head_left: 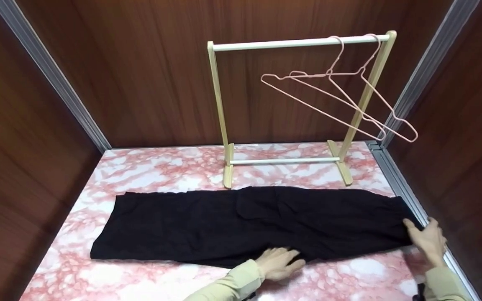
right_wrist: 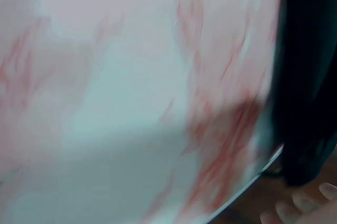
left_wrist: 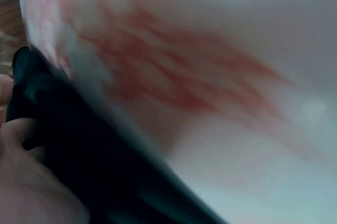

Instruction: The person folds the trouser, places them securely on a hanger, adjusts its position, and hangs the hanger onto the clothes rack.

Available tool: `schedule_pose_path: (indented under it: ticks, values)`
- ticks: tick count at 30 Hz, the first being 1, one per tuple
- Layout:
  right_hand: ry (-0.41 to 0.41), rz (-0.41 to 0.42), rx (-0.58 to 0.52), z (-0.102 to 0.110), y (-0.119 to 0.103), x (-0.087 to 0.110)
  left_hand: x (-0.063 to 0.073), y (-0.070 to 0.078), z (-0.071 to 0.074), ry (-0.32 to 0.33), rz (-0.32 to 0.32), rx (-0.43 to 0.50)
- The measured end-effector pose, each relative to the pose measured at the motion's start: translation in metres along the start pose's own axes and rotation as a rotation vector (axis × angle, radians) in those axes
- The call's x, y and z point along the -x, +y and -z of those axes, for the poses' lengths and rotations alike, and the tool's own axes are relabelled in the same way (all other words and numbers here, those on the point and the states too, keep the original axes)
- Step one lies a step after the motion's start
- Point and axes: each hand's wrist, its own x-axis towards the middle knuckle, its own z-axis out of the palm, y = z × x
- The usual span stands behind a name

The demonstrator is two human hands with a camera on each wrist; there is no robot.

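Note:
Black trousers (head_left: pixel 207 221) lie sideways on the table, one leg over the other, with a pocket flap near the middle. My left hand (head_left: pixel 278 263) rests at their near edge around the middle, fingers over the cloth and thumb apart. Dark cloth (left_wrist: pixel 89 145) lies beside the fingers in the left wrist view, where much of that hand is cut off. At the right end, by the waistband, is my right hand (head_left: pixel 428 240), its thumb against the cloth. Spread fingertips (right_wrist: pixel 305 201) show just beyond the cloth end (right_wrist: pixel 305 77) in the right wrist view.
A small wood and white clothes rack (head_left: pixel 283 44) stands behind the trousers. Two pink wire hangers (head_left: pixel 341 75) hang at its right side. Brown wood-grain panels (head_left: pixel 157 83) enclose the pink marbled table (head_left: pixel 153 167), with a metal rail (head_left: pixel 400 175) along its right edge.

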Motion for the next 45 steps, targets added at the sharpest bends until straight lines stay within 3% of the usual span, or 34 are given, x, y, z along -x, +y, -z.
schedule_pose_path:
  ticks: [2, 4, 10, 15, 23, 28, 34, 37, 41, 45]
  values:
    - [-0.046, -0.01, -0.036, 0.002, 0.005, -0.002, -0.005, 0.005, 0.001, 0.017, 0.05, 0.162]
    - [-0.063, 0.001, -0.055, 0.002, 0.007, -0.003, -0.011, 0.009, 0.001, 0.075, 0.091, 0.333]
    - [0.015, 0.067, -0.036, -0.001, 0.005, -0.005, -0.024, 0.014, 0.0, 0.296, 0.222, 0.743]
    - [0.087, 0.075, -0.032, -0.003, 0.001, -0.005, -0.027, 0.014, 0.0, 0.382, 0.291, 0.857]
    - [0.199, 0.085, -0.025, -0.003, 0.003, -0.006, -0.02, 0.017, -0.002, 0.462, 0.46, 0.861]
    - [0.287, 0.122, 0.015, 0.0, 0.011, -0.006, -0.01, 0.012, -0.007, 0.4, 0.394, 0.723]
    - [0.287, 0.131, 0.108, 0.0, 0.012, -0.002, 0.006, 0.011, 0.001, 0.248, 0.294, 0.339]
    - [0.32, 0.171, 0.201, -0.004, 0.007, 0.003, 0.016, 0.013, 0.012, 0.186, 0.2, 0.178]
    - [0.443, 0.394, 0.289, -0.018, -0.006, 0.012, 0.025, 0.004, 0.03, 0.224, -0.023, -0.038]
    - [0.451, 0.654, 0.257, -0.039, -0.026, 0.021, 0.032, -0.027, 0.043, 0.295, -0.225, -0.349]
